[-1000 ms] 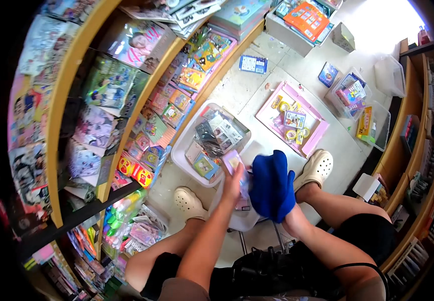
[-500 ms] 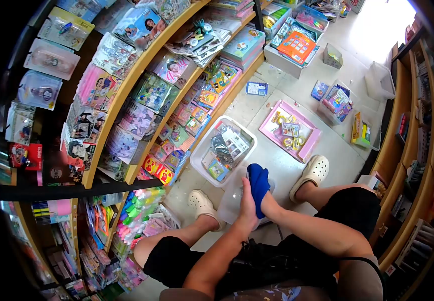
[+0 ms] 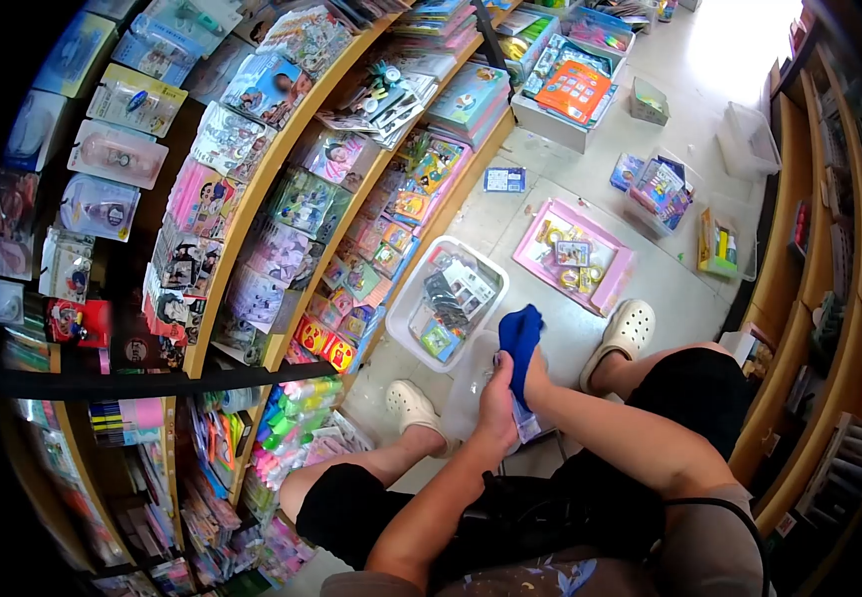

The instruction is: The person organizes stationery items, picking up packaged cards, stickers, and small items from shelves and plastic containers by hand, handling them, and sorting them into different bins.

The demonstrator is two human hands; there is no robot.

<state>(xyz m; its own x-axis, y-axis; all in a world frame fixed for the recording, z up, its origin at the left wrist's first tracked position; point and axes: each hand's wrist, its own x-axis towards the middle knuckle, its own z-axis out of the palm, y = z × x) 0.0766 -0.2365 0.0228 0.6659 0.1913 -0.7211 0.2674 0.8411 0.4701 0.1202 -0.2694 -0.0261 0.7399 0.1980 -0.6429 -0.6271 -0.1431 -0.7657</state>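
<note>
A blue cloth (image 3: 520, 338) is bunched in my right hand (image 3: 538, 386), above the floor between my feet. My left hand (image 3: 495, 406) is closed right beside it, with the thumb up against the cloth. A light, clear-looking piece with some blue (image 3: 527, 424) shows below the hands; how it is held is hidden. Under my hands stands a translucent plastic box (image 3: 465, 383), partly covered by them. Just beyond it, a white plastic bin (image 3: 398, 323) holds several packaged items.
A pink tray (image 3: 605, 296) with tape rolls and a small box lies ahead on the floor. Farther right are a clear bin of colourful packs (image 3: 662, 199) and another clear bin (image 3: 749, 144). Shelves of magazines and packaged goods (image 3: 296, 189) rise at left; wooden shelving (image 3: 799, 368) stands at right.
My hands have shifted slightly, and the blue cloth sits a little higher and more upright. A light, clear-looking piece now shows beneath them. The view has moved slightly.
</note>
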